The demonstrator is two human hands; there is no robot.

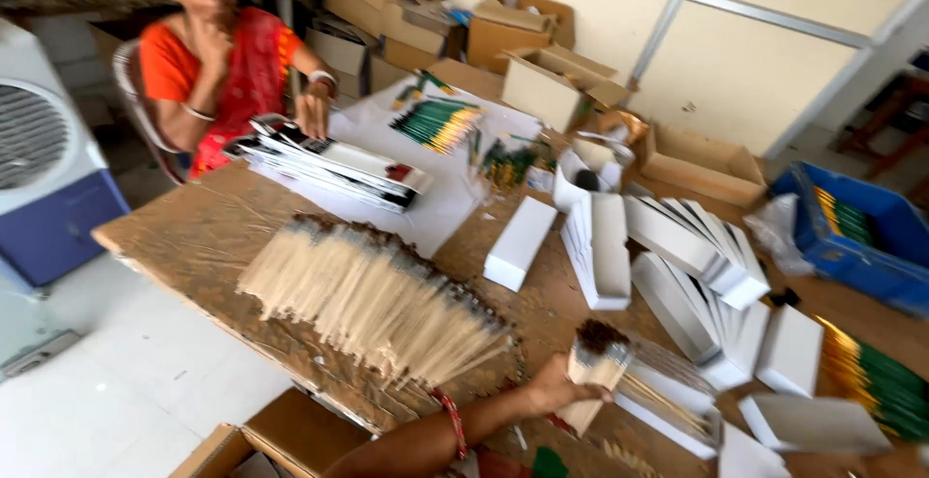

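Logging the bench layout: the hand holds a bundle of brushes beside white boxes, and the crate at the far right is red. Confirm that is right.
Wrong in one respect: the crate is blue, not red, as the head view shows. The rest holds: the left hand grips a bundle of brushes beside white boxes.

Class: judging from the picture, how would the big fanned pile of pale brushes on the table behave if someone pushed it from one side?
The pile of brushes would probably slide apart rather than move as one, since the thin sticks lie loose and fanned. Being slim and apparently round, some might roll across the table. Each looks light and stiff.
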